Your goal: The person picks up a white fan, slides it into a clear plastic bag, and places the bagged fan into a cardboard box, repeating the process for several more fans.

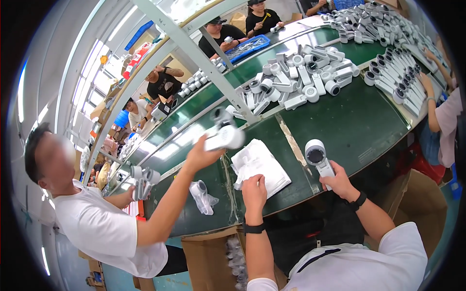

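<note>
My right hand grips a white handheld device with a round dark-faced head, held upright over the front edge of the green conveyor belt. My left hand pinches the near edge of a stack of clear plastic bags lying flat on the belt. Both wrists wear dark bands.
A co-worker in a white shirt at my left reaches over the belt with one such white device. A bagged device lies near him. Heaps of white devices fill the far belt. Open cardboard boxes stand below; other workers sit around.
</note>
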`<state>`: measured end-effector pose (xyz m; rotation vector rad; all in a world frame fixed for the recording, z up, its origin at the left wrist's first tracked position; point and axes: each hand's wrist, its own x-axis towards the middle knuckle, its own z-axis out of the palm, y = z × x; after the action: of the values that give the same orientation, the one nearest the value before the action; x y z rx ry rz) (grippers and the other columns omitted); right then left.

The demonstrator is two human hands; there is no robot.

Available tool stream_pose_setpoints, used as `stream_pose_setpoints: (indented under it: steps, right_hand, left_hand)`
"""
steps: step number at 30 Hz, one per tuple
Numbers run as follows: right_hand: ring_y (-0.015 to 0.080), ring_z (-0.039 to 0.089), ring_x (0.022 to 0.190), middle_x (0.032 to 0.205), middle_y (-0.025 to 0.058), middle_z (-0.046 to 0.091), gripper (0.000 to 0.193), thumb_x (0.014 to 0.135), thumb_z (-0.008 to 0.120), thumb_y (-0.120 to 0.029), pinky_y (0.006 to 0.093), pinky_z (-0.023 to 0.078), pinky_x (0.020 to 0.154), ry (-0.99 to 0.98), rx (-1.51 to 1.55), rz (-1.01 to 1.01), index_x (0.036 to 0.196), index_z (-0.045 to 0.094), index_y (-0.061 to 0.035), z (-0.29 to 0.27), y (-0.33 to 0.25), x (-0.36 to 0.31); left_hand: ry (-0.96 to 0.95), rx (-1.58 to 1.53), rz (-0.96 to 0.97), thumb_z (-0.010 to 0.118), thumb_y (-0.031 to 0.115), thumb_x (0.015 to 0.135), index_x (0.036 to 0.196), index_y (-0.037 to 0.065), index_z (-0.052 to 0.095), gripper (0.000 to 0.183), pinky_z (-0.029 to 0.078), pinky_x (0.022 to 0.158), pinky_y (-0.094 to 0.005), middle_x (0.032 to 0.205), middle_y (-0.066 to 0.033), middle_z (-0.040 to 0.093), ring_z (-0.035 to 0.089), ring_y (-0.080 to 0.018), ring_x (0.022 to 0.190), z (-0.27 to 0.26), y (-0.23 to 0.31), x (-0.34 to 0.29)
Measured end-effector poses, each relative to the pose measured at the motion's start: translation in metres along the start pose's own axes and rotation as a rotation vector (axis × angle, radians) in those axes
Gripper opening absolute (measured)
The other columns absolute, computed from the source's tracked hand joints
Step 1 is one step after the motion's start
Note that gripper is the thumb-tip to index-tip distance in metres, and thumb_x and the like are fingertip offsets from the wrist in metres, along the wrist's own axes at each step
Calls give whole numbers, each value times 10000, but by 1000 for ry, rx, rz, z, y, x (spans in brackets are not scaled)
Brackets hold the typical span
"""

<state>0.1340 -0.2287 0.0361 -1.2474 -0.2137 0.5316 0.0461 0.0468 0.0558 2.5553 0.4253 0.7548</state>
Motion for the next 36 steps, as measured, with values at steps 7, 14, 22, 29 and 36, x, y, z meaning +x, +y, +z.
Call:
stream_pose_setpoints:
  steps: [7,14,22,29,36]
  right_hand:
    - [151,574,568,778,68,584,348,761,630,8,295,471,525,-71,0,-28,1085,502,-3,12,-2,-9]
    - [117,559,590,795,49,573,346,765,643,-6,280,467,535,-127,17,-11,1084,509,-4,21,-3,-16]
    - [113,593,616,854,54,629,394,755,732,-30,258,487,552,-123,85,7,1080,510,-22,52,-10,-22]
    - [106,591,659,923,55,628,463,752,747,-15,255,491,551,19,85,-221,1140,495,-5,82,3,-3]
    - [102,566,620,843,50,594,351,771,707,-9,255,465,518,70,46,-146,1056,502,9,98,1,17]
  left_hand:
    - [-30,-128,-121,592,79,863,992,-21,676,184,514,711,-355,859,-182,699,679,-297,758,5,6,-2]
    - [-69,-207,-217,645,90,842,1047,-17,672,232,513,721,-345,862,-172,682,654,-266,757,2,11,-6]
    - [23,-563,-349,609,122,924,1033,-60,652,216,494,694,-248,868,-87,688,631,-132,760,11,37,-14]
    - [18,-902,-430,613,104,934,1068,-64,638,216,504,758,-251,926,-97,687,640,-137,830,12,66,-32]
    - [29,-1005,-462,599,104,945,1071,-54,621,204,511,744,-266,913,-95,680,634,-136,805,11,64,-36]
